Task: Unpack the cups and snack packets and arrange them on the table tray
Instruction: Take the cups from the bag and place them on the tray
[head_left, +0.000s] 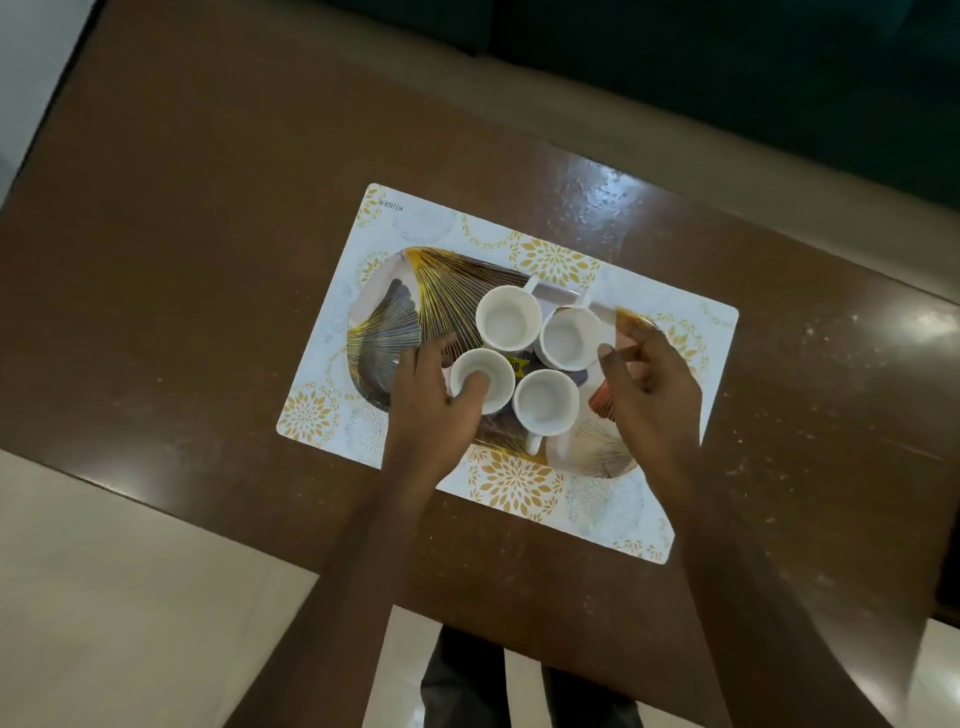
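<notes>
Several white cups stand close together on an oval tray (395, 306) with a gold fan pattern. My left hand (431, 400) grips the near-left cup (493, 371), thumb inside its rim and fingers outside. My right hand (652, 374) hovers beside the far-right cup (566, 338) with its fingers spread and the thumb at the cup's rim. The far-left cup (508, 318) and the near-right cup (545, 402) stand untouched. A dark snack packet (521, 365) with a yellow label shows in the gap between the cups, mostly hidden.
The tray lies on a white placemat (519, 488) with gold flower prints, on a glossy brown table (182, 291). Pale floor tiles lie at the near left. Dark upholstery runs along the table's far side.
</notes>
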